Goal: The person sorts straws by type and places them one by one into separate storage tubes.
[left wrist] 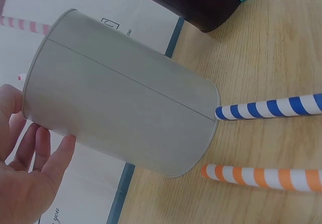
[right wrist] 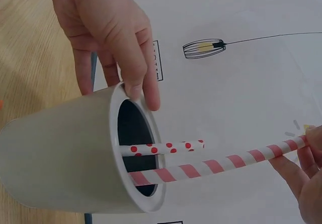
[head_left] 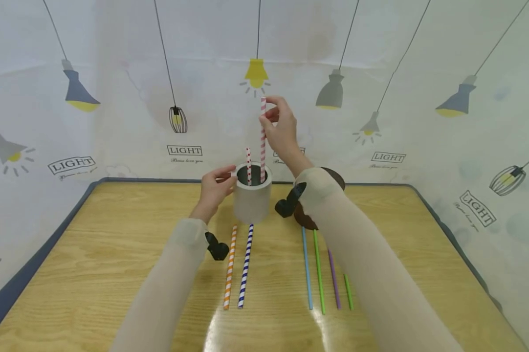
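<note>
Right hand (head_left: 282, 129): fingers and thumb pinch the pink-striped straw (head_left: 262, 146) near its top, upper centre of the frame.
Straw below grip: long axis near vertical, lower end pointing down inside the grey cup (head_left: 252, 203), beside the red-dotted straw (head_left: 249, 164).
Left hand (head_left: 214, 189): nearer the cup, fingertips touching its left rim, loosely spread.

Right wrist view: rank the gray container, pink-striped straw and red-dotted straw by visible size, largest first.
1. Gray container
2. Pink-striped straw
3. Red-dotted straw
Ranked by visible parts only: the container hides both straws' lower ends.
</note>
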Available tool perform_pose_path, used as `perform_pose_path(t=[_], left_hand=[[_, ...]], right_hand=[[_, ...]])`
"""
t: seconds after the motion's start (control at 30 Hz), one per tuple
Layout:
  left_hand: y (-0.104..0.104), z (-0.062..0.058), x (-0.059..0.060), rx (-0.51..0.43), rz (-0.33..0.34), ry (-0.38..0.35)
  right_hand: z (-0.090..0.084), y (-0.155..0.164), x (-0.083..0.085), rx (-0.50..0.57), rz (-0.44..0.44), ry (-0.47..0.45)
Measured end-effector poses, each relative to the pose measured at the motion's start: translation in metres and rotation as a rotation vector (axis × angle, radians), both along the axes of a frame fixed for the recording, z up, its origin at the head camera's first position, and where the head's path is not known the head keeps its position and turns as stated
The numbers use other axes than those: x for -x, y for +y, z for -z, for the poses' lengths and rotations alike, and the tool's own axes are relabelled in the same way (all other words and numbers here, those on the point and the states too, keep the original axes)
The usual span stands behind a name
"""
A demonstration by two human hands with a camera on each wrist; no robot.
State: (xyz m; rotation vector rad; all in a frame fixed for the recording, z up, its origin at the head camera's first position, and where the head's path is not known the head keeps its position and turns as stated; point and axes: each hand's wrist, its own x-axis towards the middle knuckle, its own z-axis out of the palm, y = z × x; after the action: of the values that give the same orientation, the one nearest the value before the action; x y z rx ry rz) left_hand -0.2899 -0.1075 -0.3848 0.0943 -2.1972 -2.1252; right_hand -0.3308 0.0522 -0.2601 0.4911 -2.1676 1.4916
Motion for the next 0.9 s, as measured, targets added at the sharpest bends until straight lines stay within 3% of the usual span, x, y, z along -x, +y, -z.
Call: perform_pose_path(t=[0.5,0.9], left_hand=[[0.000,0.001,0.000,-0.002,0.002,0.007],[0.000,-0.001,-0.001,0.004,-0.005,0.016]], right_hand=[[0.049,0.009,0.008,-0.003,0.063,-0.206],[0.067,0.011,0.010,0.041,-0.023,-0.316]])
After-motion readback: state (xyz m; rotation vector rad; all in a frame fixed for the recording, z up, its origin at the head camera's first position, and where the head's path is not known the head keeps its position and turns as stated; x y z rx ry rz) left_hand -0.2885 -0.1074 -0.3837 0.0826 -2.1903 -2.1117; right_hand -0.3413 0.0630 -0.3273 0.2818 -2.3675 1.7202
